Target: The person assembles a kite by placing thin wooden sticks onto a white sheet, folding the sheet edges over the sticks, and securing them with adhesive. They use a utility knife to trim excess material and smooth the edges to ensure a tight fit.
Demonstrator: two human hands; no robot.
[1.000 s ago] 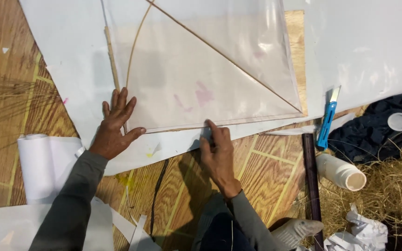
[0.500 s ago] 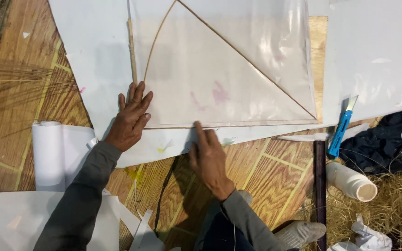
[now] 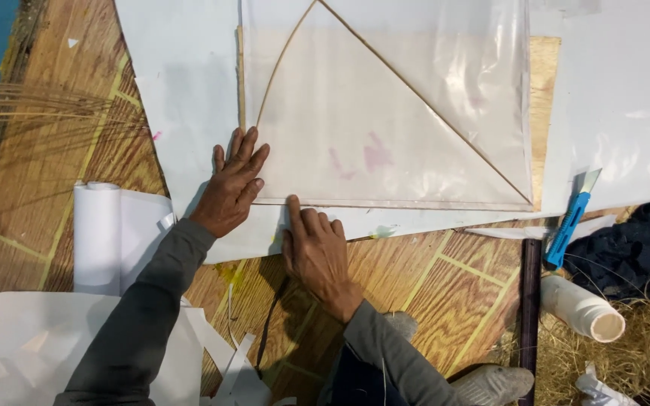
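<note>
- On the wooden floor point(image 3: 445, 289) we press our left hand point(image 3: 231, 188), fingers spread flat, on the translucent kite sheet point(image 3: 385, 128)
- Our right hand point(image 3: 316, 252) lies open, fingertips pinning the folded bottom edge point(image 3: 415, 204); we judge even pressure along the thin stick keeps it straight
- Right of us: a blue cutter point(image 3: 569, 225) and a white open bottle point(image 3: 582, 307) on its side, no label visible

This looks like a small craft workshop set on the floor: a worn wood-grain board with yellow tape lines point(image 3: 445, 293) carries large white paper sheets point(image 3: 189, 98), with a bundle of thin bamboo splints point(image 3: 31, 105) at upper left, a blue utility knife point(image 3: 569, 225) at right (blade out) and dry straw point(image 3: 641, 353) at lower right.
</note>
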